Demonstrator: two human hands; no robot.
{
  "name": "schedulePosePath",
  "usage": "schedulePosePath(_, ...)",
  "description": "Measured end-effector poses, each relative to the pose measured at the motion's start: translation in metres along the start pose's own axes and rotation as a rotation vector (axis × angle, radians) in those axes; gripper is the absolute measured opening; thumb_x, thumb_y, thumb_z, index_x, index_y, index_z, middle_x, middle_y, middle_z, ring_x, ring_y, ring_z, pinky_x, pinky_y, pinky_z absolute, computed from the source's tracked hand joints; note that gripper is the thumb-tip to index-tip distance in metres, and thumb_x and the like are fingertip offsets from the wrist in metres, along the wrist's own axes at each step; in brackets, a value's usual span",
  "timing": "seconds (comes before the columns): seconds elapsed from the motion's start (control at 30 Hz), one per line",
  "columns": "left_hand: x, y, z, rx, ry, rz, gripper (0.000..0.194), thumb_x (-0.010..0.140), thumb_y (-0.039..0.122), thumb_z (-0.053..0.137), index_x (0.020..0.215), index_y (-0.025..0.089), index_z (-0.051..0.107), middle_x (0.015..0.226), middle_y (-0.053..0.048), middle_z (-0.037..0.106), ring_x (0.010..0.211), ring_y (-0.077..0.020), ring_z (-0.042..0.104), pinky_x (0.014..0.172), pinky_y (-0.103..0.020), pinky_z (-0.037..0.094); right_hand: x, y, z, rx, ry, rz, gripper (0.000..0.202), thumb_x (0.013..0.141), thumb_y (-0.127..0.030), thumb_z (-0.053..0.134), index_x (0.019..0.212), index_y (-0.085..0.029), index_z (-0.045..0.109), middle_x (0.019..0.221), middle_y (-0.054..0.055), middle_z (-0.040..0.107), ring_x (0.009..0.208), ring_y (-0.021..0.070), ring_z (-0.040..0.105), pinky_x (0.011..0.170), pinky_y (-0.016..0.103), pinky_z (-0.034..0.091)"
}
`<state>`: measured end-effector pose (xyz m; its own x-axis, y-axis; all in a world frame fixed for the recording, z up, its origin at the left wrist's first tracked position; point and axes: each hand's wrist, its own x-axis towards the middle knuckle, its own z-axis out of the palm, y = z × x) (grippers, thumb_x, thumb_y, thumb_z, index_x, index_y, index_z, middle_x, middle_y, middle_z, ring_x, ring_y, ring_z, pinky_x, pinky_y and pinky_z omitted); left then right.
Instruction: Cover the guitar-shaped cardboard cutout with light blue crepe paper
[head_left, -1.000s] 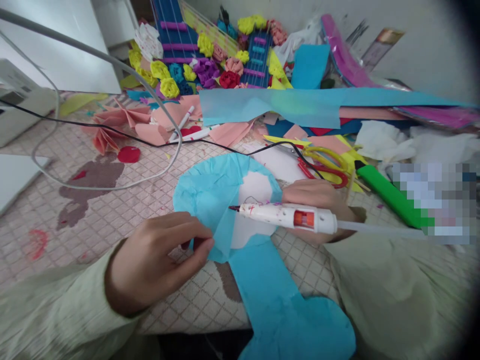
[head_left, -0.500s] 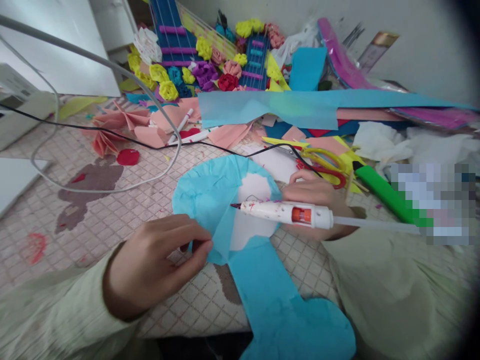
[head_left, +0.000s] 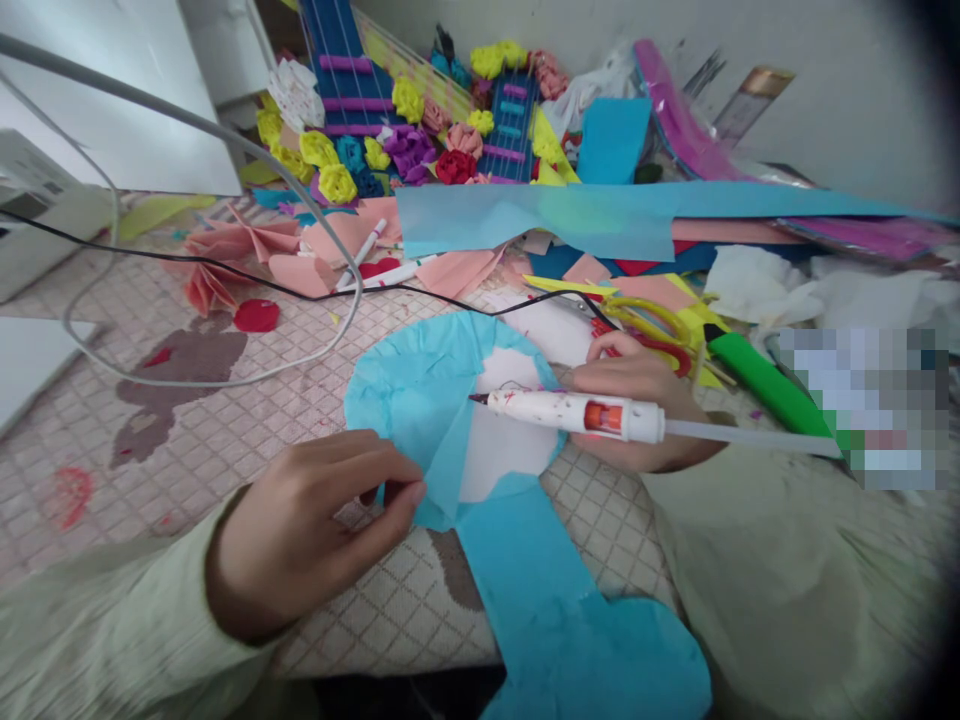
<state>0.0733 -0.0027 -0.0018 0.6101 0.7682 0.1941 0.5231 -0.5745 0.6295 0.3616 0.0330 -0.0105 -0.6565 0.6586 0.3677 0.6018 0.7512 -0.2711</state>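
A cutout covered in light-blue paper (head_left: pixel 525 560) lies on the quilted cloth, its round top showing a bare white patch (head_left: pixel 506 440). My left hand (head_left: pixel 322 520) pinches the lower left edge of the round part between thumb and fingers. Over the white patch, my right hand (head_left: pixel 637 400) grips a white glue gun (head_left: pixel 555 410) with a dark tip and an orange part inside; the tip points left, close to the edge of the blue paper. A clear glue stick (head_left: pixel 750 438) runs out of its back to the right.
A black cable (head_left: pixel 285 290) and a white cable (head_left: pixel 225 382) cross the cloth (head_left: pixel 300 400). Yellow-handled scissors (head_left: pixel 652 318), a green cutter (head_left: pixel 772 385), pink paper scraps (head_left: pixel 311 270) and a blue strip (head_left: pixel 525 220) lie beyond. Crepe flowers (head_left: pixel 409 150) stand at the back.
My right hand and the glue gun have shifted slightly; the tip is a little higher and further right. My left hand and the cutout look the same.
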Motion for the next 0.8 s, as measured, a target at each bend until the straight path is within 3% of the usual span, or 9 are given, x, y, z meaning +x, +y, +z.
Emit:
schedulePosePath(0.23, 0.0002, 0.0004, -0.001, 0.015, -0.005, -0.007, 0.012, 0.084, 0.017, 0.049, 0.077, 0.018, 0.059, 0.063, 0.004, 0.054, 0.058, -0.0073, 0.048, 0.058, -0.021, 0.039, -0.0006, 0.0006, -0.0012, -0.016, -0.007, 0.028, 0.021, 0.075, -0.026, 0.052, 0.061, -0.022, 0.037, 0.051, -0.005, 0.043, 0.046, 0.0117, 0.039, 0.067, 0.036, 0.034)
schedulePosePath(0.4, 0.0011, 0.0015, -0.0018, 0.021, -0.001, -0.001, 0.013, 0.085, 0.017, 0.049, 0.077, 0.019, 0.059, 0.063, 0.003, 0.055, 0.058, -0.0076, 0.049, 0.057, -0.021, 0.039, 0.0, 0.0001, -0.0021, -0.098, 0.014, 0.015, 0.027, 0.075, -0.026, 0.054, 0.06, -0.022, 0.032, 0.048, -0.005, 0.038, 0.045, 0.0112, 0.034, 0.063, 0.036, 0.03)
schedulePosePath(0.8, 0.0017, 0.0018, -0.0014, 0.02, 0.001, 0.014, 0.014, 0.085, 0.018, 0.048, 0.076, 0.018, 0.059, 0.062, 0.003, 0.056, 0.057, -0.0079, 0.049, 0.056, -0.021, 0.04, 0.0085, -0.0081, -0.0091, -0.205, -0.033, -0.009, 0.029, 0.075, -0.026, 0.056, 0.059, -0.021, 0.033, 0.046, -0.006, 0.038, 0.044, 0.0108, 0.036, 0.059, 0.035, 0.027)
